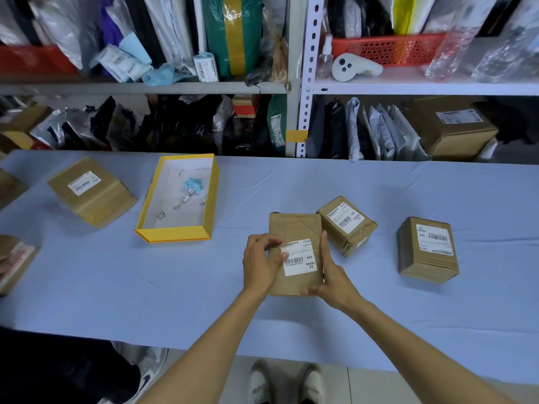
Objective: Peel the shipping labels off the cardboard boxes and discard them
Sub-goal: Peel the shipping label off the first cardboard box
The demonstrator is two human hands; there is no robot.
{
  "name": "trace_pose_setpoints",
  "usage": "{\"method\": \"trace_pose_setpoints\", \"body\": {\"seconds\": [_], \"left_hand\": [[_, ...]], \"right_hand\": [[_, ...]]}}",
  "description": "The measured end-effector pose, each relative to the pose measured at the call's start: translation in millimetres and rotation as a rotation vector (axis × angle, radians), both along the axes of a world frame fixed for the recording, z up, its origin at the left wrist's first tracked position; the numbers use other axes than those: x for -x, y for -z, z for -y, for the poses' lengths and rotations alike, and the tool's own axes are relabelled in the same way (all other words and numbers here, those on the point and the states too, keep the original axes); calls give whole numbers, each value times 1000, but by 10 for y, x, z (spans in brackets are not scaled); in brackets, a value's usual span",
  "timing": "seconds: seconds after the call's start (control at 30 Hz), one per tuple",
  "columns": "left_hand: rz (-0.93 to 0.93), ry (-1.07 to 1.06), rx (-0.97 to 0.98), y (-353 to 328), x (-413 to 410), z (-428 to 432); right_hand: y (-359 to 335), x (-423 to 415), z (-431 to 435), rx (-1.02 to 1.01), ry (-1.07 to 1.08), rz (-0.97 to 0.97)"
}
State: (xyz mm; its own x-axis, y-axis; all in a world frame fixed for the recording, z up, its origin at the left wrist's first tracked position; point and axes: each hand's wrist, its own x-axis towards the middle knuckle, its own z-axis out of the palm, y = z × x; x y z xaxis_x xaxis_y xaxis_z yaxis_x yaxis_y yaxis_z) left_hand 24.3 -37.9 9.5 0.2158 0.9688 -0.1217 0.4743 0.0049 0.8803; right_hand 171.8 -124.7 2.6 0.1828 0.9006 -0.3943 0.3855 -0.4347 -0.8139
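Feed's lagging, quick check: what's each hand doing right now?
Left hand: pinches the label at its left edge.
Right hand: holds the box.

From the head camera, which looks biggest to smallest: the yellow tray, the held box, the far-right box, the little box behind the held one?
1. yellow tray
2-3. held box and far-right box look alike; the held one sits nearer the camera, so I leave them tied.
4. little box

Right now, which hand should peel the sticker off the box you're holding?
The left hand: its fingertips are curled on the left edge of the label, while the right hand grips the box to steady it.
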Motion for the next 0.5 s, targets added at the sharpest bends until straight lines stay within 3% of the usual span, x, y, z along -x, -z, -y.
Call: {"method": "trace_pose_setpoints", "body": {"seconds": [0.5], "left_hand": [[-155,-106,58,-63,-155,22]], "right_hand": [[-48,-10,-22,37,-23,12]]}}
